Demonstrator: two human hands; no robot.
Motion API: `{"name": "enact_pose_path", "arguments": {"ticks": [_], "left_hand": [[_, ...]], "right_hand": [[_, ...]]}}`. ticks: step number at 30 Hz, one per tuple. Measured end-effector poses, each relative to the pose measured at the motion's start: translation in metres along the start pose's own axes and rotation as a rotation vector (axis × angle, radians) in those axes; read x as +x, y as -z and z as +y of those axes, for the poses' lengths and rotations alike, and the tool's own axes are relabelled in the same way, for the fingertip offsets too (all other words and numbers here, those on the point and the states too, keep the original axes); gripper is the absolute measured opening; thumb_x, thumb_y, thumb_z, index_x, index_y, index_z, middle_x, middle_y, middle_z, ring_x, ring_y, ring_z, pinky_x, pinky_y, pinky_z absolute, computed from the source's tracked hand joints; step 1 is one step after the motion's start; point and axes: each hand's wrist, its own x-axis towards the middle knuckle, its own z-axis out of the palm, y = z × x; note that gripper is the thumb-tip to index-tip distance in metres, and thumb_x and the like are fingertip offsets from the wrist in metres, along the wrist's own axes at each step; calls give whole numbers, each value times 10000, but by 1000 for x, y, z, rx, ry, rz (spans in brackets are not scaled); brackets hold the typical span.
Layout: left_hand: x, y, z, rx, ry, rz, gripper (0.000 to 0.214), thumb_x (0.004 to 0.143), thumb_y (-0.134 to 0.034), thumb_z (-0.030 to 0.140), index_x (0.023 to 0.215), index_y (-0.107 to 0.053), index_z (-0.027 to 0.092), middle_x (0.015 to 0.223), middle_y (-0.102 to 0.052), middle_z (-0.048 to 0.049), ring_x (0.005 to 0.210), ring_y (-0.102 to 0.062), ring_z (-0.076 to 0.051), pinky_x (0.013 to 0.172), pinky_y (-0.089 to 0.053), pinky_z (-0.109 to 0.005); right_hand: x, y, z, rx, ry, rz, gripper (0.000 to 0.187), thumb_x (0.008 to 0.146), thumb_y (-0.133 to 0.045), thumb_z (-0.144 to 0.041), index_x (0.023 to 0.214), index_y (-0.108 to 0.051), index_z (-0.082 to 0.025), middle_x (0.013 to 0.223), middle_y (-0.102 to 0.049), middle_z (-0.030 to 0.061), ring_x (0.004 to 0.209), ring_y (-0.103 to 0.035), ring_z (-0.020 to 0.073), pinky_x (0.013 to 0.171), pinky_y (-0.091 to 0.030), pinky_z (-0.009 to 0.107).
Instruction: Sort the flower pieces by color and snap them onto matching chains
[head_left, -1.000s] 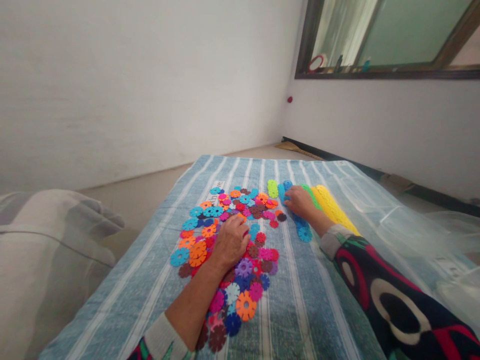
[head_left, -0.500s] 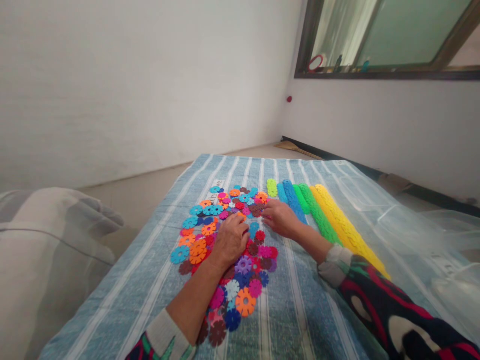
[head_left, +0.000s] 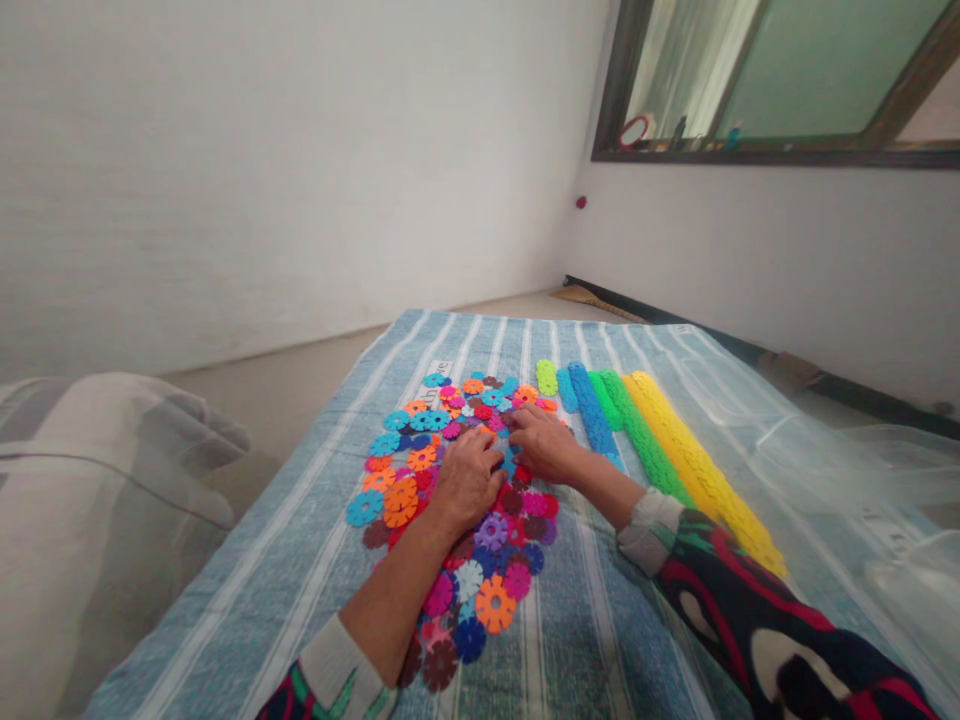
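A pile of flat, flower-shaped plastic discs (head_left: 420, 470) in many colours lies on a blue striped cloth (head_left: 615, 620). My left hand (head_left: 466, 478) rests palm down on the pile, fingers curled over the discs. My right hand (head_left: 541, 444) lies next to it at the pile's right edge, fingers bent down onto the discs, the fingertips of the two hands almost touching. What the fingers grip is hidden. Right of the hands lie sorted rows of discs: a blue row (head_left: 592, 420), a green row (head_left: 641, 440) and a yellow row (head_left: 697, 465), plus a short light-green row (head_left: 547, 377).
Clear plastic sheeting (head_left: 825, 450) covers the cloth's right side. A grey bundle of fabric (head_left: 97, 480) lies at the left. White walls stand behind, and a window ledge (head_left: 750, 150) with small items runs along the upper right.
My right hand moved left from the blue row into the loose pile, stopping beside my left hand. The left hand stayed on the pile.
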Motion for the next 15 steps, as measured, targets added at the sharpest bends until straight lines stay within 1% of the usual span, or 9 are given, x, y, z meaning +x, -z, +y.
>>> {"name": "enact_pose_path", "arguments": {"ticks": [4,7,9,11,13,15], "left_hand": [[1,-4,-4,-45,26,16,66,712,-637,180,777,-632,188,1120,-616,-92,1144,-513,-273,990,-404,-474],[2,-5,-5,-92,51,30,90,677,-634,148,736,-583,193,1108,-627,-75,1135,-530,-259,977,-415,-448],[3,-5,-4,-109,73,42,124,653,-634,135,721,-549,196,1068,-637,-68,1108,-547,-252,962,-425,-431],[3,-3,-2,-122,97,55,148,635,-631,129,715,-526,197,1028,-641,-65,1081,-561,-250,942,-436,-419],[2,-2,0,-138,110,69,152,631,-620,126,710,-513,199,1002,-646,-61,1072,-567,-251,933,-440,-415],[1,-1,1,-151,115,81,147,632,-610,125,705,-508,201,982,-652,-61,1068,-570,-252,931,-440,-419]], "right_hand": [[1,5,-2,67,-31,12,116,797,-621,-186,859,-710,-227,1140,-636,59,1111,-505,232,933,-413,316],[3,13,4,118,-63,19,126,811,-611,-172,780,-717,-232,1027,-680,33,1032,-560,201,892,-433,275],[5,21,17,111,-102,35,143,826,-598,-178,780,-720,-237,1005,-687,16,1005,-574,181,882,-434,261],[6,31,36,76,-197,65,160,839,-581,-189,805,-726,-248,1031,-683,11,1011,-571,168,890,-422,251],[6,39,58,35,-282,70,176,829,-568,-167,829,-736,-221,1042,-678,39,1029,-564,181,890,-412,262],[4,42,77,-4,-367,54,188,814,-562,-151,832,-744,-193,1005,-682,58,1000,-574,186,865,-412,254]]}}
